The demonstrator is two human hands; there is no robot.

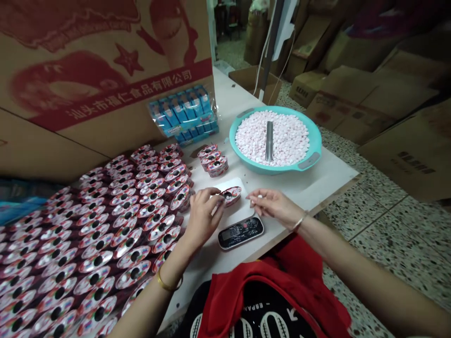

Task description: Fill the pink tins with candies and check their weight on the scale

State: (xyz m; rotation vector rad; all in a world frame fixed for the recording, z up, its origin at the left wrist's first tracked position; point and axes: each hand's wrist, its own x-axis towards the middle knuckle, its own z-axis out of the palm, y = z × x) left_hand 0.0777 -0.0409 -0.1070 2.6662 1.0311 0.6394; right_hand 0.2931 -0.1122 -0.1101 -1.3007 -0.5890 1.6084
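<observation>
Red cloth (pixel 282 286) over a black shirt lay closest, at the bottom. Far to the left, many rows of little tins (pixel 88 244) covered the tabletop (pixel 327 176), all with shiny red lids. Behind them stood a big cardboard box (pixel 88 70) with red pictures, and blue packs (pixel 185 115) leaned on it. Next came the left hand (pixel 203 213), with its fingers closed on the edge of one open tin (pixel 231 195). That tin sat on the white plate of a small scale (pixel 240 231), just in front of the person. A short stack of tins (pixel 213 160) stood behind it. To the right of the open tin was the right hand (pixel 271 204), its fingertips pinched on a tiny white piece (pixel 260 196). Farther back sat a teal bowl (pixel 243 123) full of pink and white candies (pixel 253 136), with a metal tube (pixel 269 141) lying on top.
</observation>
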